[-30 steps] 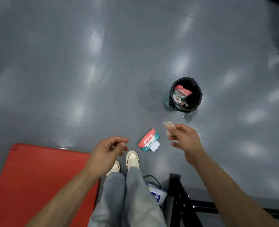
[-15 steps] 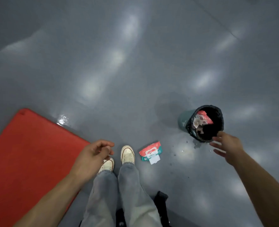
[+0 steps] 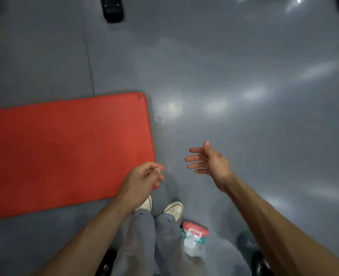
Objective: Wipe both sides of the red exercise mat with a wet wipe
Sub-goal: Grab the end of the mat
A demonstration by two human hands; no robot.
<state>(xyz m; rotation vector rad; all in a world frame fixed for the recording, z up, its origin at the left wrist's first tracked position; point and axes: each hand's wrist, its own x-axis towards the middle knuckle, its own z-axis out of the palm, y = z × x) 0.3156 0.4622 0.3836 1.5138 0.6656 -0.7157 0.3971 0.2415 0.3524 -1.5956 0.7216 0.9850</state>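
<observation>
The red exercise mat (image 3: 65, 150) is laid flat on the grey floor (image 3: 234, 86), its near right corner overlapped by the loosely curled, empty left hand (image 3: 142, 180), while the right hand (image 3: 208, 160) is held spread and empty above the floor, and a wet-wipe pack (image 3: 194, 234) lies beside the white shoes (image 3: 173, 210).

Glossy grey floor (image 3: 224, 66), soft ceiling-light glare patches across the right side. Thin dark seam (image 3: 90, 66) runs down the left. Black equipment base (image 3: 112, 8) at top edge, blurry.
</observation>
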